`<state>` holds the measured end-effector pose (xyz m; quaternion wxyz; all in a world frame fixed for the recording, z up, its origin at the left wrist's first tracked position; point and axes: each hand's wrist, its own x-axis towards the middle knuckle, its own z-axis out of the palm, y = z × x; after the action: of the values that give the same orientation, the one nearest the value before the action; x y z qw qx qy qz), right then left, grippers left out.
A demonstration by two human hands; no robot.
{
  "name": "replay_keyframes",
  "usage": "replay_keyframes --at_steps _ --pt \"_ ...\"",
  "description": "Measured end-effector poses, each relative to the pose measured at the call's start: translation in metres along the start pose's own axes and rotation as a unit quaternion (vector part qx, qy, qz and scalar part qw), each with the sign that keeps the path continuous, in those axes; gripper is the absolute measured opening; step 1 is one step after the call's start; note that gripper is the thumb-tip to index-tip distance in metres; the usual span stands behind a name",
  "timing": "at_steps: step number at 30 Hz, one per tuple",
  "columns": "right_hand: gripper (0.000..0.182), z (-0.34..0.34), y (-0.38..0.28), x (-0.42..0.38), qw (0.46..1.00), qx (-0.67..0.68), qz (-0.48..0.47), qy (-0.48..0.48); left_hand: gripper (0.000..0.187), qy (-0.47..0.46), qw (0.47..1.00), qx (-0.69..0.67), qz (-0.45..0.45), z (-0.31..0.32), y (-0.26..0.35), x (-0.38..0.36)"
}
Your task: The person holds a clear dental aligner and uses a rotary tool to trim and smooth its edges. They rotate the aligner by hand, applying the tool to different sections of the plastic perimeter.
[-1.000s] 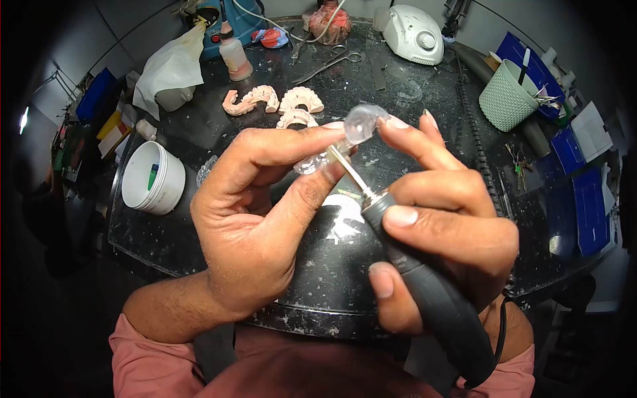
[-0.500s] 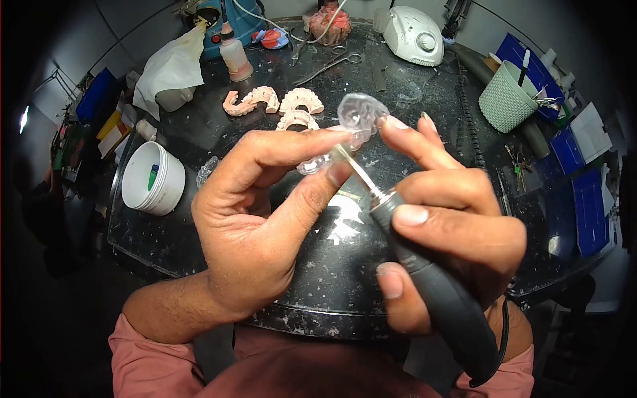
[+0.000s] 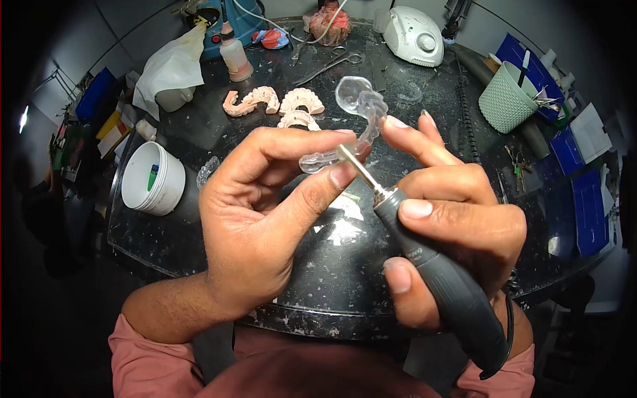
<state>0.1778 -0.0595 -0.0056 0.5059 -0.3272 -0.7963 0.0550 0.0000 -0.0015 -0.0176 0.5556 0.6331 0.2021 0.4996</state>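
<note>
A clear plastic dental aligner point(image 3: 371, 109) is pinched between the thumb and forefinger of my left hand point(image 3: 255, 212). Its curved arch points up and away from me, with one end sticking out left of the fingertips. My right hand point(image 3: 458, 219) is wrapped round a black rotary handpiece point(image 3: 441, 282), its cord trailing down at the wrist. The bit at the handpiece's tip lies right at the aligner's edge, by my left thumb. My right forefinger reaches up beside the aligner's right side. Behind the hands sit pinkish dental models point(image 3: 302, 101) on the black table point(image 3: 318, 265).
Another clear aligner point(image 3: 208, 171) lies near a white tub point(image 3: 154, 179) at left. At the back stand a bottle point(image 3: 235, 60), scissors point(image 3: 338, 63) and a white control box point(image 3: 413, 36). A woven basket point(image 3: 507, 97) with tools is at right.
The aligner has turned in my fingers, so its arch now shows more openly. The handpiece has shifted slightly right and down, with its bit still at the aligner.
</note>
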Motion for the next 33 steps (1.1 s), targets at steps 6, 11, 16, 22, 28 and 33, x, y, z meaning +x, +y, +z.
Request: replay_keyframes --at_steps 6,11,16,22,28,33 --pt "0.041 -0.0005 0.0017 -0.0003 1.0 -0.01 0.009 0.0 0.022 0.001 0.999 -0.038 -0.032 -0.0004 0.0002 -0.0002" --pt "0.04 -0.0012 -0.0014 0.0013 1.0 -0.006 0.009 0.003 0.022 -0.004 0.996 -0.06 -0.066 -0.0004 0.0018 0.0014" --pt "0.041 -0.0008 -0.0004 0.0021 1.0 -0.018 0.012 -0.008 0.023 -0.004 0.996 -0.077 -0.048 0.0004 -0.0004 0.0014" --pt "0.041 -0.0034 -0.0005 0.0024 1.0 -0.013 0.011 -0.015 0.022 -0.011 0.991 -0.109 -0.083 0.0009 0.0041 0.0009" --pt "0.04 -0.0048 0.0001 0.0025 1.0 -0.005 0.016 -0.01 0.021 -0.023 0.987 -0.124 -0.101 -0.0002 0.0067 0.0024" --pt "0.041 -0.0048 0.0008 0.0024 0.999 0.002 0.017 -0.033 0.022 -0.021 0.983 -0.139 -0.12 -0.0014 0.0072 0.0027"
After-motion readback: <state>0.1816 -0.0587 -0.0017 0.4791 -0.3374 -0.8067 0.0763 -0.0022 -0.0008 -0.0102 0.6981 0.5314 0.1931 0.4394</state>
